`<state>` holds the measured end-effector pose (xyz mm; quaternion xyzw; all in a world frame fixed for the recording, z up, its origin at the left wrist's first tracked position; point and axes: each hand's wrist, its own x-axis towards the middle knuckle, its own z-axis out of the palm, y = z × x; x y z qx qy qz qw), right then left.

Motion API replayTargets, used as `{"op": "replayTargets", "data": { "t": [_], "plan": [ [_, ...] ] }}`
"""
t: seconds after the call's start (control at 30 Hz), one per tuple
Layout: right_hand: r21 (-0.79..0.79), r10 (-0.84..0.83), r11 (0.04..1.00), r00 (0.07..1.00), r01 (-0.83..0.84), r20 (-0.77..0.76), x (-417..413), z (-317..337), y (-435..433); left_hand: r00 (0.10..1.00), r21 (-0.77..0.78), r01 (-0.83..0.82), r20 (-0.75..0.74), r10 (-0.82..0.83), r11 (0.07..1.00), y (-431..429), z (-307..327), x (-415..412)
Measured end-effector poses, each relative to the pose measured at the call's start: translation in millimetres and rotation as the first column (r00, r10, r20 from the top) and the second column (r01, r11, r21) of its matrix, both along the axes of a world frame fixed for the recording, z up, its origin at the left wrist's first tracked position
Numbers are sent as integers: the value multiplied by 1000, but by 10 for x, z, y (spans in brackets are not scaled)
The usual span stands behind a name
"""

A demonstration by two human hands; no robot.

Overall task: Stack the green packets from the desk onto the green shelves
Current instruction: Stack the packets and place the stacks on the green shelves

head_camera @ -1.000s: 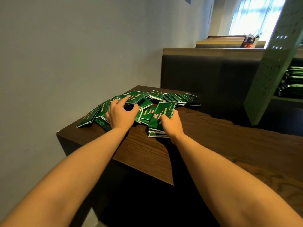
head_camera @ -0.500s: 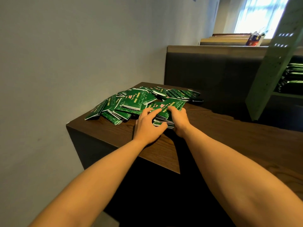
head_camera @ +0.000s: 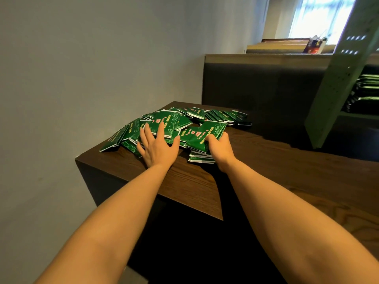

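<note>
Green packets [head_camera: 170, 122] lay under the left hand [head_camera: 159, 149], fingers spread flat; the right hand [head_camera: 221, 150] gripped a small stack [head_camera: 213, 129], pink print illegible.

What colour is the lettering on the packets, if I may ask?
Pinkish-red, on the green packets; head view shows it.

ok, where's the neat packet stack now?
Head view, centre: stack on the desk, near-right edge of the loose pile, gripped by the right hand.

dark wooden desk [head_camera: 287, 173], loose heap of green packets [head_camera: 170, 123] across its far left corner, small stack [head_camera: 200, 158] at the heap's near side, more packets [head_camera: 367, 89] on a green shelf [head_camera: 346, 78] at right
</note>
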<state>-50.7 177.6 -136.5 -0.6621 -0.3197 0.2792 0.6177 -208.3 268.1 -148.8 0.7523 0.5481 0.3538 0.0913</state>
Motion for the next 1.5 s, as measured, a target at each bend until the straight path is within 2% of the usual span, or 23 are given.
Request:
{"op": "replayTargets", "data": {
  "t": [0.13,0.23,0.37,0.5,0.7,0.9,1.03,1.17,1.3,1.37,1.5],
  "plan": [
    [6,2,1000,1000,-2,-3,8,-12,27,997,-99,-34,60,40,995,60,17,25],
    [-2,8,1000,1000,-8,-19,9,-23,47,993,-41,-57,98,60,998,47,5,18],
    [27,10,1000,1000,-10,-12,13,-21,39,971,16,-73,227,67,997,17,5,1],
    [30,9,1000,1000,-9,6,13,-25,27,964,72,-70,260,49,995,-10,24,12],
    [49,40,998,999,-40,2,2,-29,-3,941,98,66,325,-95,993,-61,69,18],
    [40,47,998,999,-46,-26,2,-8,-9,909,102,107,393,-139,989,-180,144,22],
    [45,16,999,998,-13,-58,0,12,8,878,139,224,400,-261,965,-357,179,112],
    [49,22,999,985,-14,-170,-61,99,-59,855,195,377,303,-422,905,-569,108,236],
    [145,109,987,954,-70,-279,67,-35,25,817,208,482,243,-522,851,-645,34,256],
    [99,80,994,959,-55,-272,-47,78,-78,809,207,500,236,-538,841,-655,21,244],
    [99,7,995,988,9,-155,-39,41,-59,799,241,495,251,-546,835,-642,13,223]
  ]
}}
